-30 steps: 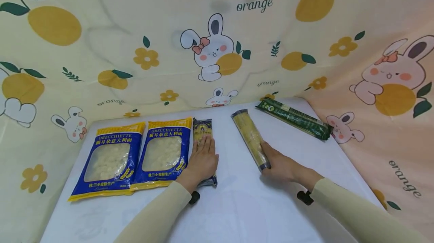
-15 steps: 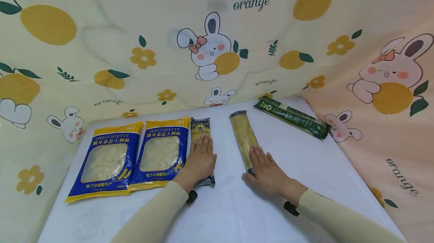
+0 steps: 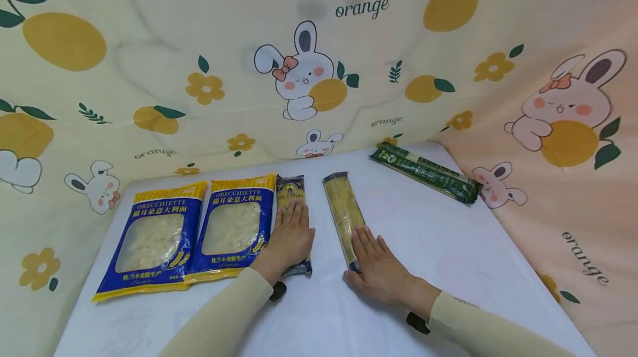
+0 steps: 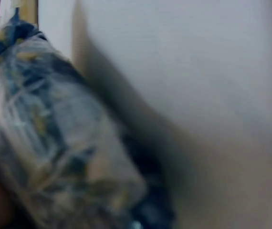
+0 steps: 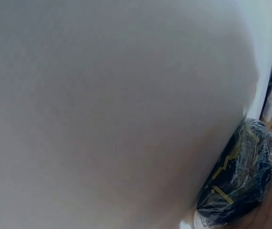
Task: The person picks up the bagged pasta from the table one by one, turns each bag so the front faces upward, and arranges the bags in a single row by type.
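Note:
In the head view my left hand (image 3: 289, 238) lies with fingers extended over a narrow dark-blue pasta packet (image 3: 291, 188), covering its middle. The lower end of this packet (image 4: 59, 129) fills much of the left wrist view, blurred. My right hand (image 3: 381, 274) rests its straight fingers on the lower right part of a long clear packet of spaghetti (image 3: 344, 202), which has dark ends and tilts slightly. A gap of white cloth separates the two narrow packets. In the right wrist view a crinkled dark-blue packet end (image 5: 241, 167) shows beside the hand.
Two blue-and-yellow orecchiette bags (image 3: 152, 235) lie side by side at the left, the right one close to the narrow packet. A green long packet (image 3: 426, 173) lies diagonally at the back right. Patterned fabric (image 3: 219, 41) rises behind the white tabletop (image 3: 448, 252).
My right hand has gone from holding the spaghetti packet's side to lying over it. The packet has moved left, closer to the left-hand packet, and slightly nearer me. My left hand stays put.

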`<state>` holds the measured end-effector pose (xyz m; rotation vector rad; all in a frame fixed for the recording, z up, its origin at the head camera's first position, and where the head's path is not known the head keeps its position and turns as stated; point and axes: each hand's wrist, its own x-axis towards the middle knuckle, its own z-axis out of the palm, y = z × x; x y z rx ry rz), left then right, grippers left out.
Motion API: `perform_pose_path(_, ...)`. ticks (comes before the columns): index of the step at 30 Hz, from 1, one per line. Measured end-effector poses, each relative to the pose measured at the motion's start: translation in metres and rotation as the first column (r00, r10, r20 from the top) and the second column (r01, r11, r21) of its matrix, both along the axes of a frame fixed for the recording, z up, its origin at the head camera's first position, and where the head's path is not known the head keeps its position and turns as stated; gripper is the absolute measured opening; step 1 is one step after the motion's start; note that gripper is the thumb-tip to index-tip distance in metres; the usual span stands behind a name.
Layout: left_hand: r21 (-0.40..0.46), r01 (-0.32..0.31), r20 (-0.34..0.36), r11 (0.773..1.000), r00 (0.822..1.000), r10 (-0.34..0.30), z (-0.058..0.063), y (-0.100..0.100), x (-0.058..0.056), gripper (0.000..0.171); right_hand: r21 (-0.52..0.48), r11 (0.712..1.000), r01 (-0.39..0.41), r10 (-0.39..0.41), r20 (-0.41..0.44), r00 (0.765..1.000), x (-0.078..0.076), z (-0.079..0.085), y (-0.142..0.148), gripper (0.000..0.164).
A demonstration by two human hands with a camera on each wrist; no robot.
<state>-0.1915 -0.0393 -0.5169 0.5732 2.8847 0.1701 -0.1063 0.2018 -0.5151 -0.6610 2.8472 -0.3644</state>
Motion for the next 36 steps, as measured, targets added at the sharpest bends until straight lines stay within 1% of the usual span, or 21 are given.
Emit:
perform_pose_path(4, -0.01, 0.006, 0.009, 1.0, 1.0, -0.006, 0.001, -0.001, 0.001, 0.069, -0.027, 0.999, -0.023, 0.022, -0.022, 1.0, 0.002, -0.006, -0.004, 0.085)
perform_pose_path(7, -0.016, -0.006, 0.016, 1.0, 1.0, 0.006, 0.001, -0.001, 0.002, 0.071, -0.027, 0.999, -0.04, 0.038, -0.054, 0.998, 0.0, -0.01, -0.005, 0.085)
perform_pose_path(9, -0.016, -0.015, 0.023, 1.0, 1.0, 0.016, 0.0, -0.001, 0.002, 0.072, -0.011, 0.999, -0.036, 0.036, -0.057, 0.998, -0.001, -0.012, -0.005, 0.086)
perform_pose_path(12, -0.008, -0.016, 0.026, 1.0, 1.0, 0.017, -0.003, 0.0, 0.003, 0.071, 0.025, 1.0, -0.007, 0.008, -0.039, 0.999, -0.003, -0.011, -0.002, 0.089)
perform_pose_path(15, -0.016, -0.005, 0.01, 1.0, 1.0, 0.005, -0.004, 0.001, 0.003, 0.07, 0.053, 0.999, 0.014, -0.014, -0.01, 1.0, -0.006, -0.008, 0.002, 0.095)
perform_pose_path(16, -0.018, -0.001, 0.001, 1.0, 1.0, 0.001, -0.004, 0.001, 0.003, 0.07, 0.045, 0.999, 0.012, -0.013, 0.005, 1.0, -0.007, -0.007, 0.004, 0.097)
perform_pose_path(19, -0.029, 0.005, -0.012, 1.0, 1.0, -0.005, -0.003, 0.001, 0.002, 0.069, -0.012, 1.0, -0.008, 0.009, 0.066, 0.998, -0.011, 0.001, 0.012, 0.104)
perform_pose_path(22, -0.027, 0.001, -0.011, 1.0, 1.0, -0.001, -0.001, 0.0, 0.001, 0.069, -0.072, 0.997, -0.025, 0.032, 0.106, 0.994, -0.015, 0.01, 0.022, 0.11)
perform_pose_path(24, -0.027, -0.005, -0.006, 1.0, 1.0, 0.005, -0.001, -0.001, 0.0, 0.069, -0.101, 0.994, -0.038, 0.049, 0.11, 0.993, -0.017, 0.015, 0.028, 0.112)
perform_pose_path(27, -0.038, -0.007, -0.002, 0.999, 1.0, 0.007, 0.001, -0.002, -0.001, 0.069, -0.107, 0.993, -0.046, 0.058, 0.112, 0.992, -0.017, 0.017, 0.035, 0.113)
perform_pose_path(30, -0.034, 0.006, 0.003, 0.999, 1.0, -0.006, 0.002, 0.0, -0.001, 0.069, -0.104, 0.994, -0.033, 0.043, 0.093, 0.995, -0.015, 0.015, 0.039, 0.112)
perform_pose_path(32, -0.019, 0.013, 0.002, 1.0, 1.0, -0.013, 0.003, 0.001, -0.001, 0.069, -0.101, 0.995, -0.02, 0.026, 0.062, 0.998, -0.014, 0.014, 0.04, 0.109)
perform_pose_path(36, -0.017, 0.007, 0.008, 1.0, 1.0, -0.007, 0.002, 0.004, 0.002, 0.069, -0.112, 0.994, -0.015, 0.015, -0.002, 1.0, -0.012, 0.009, 0.037, 0.099)
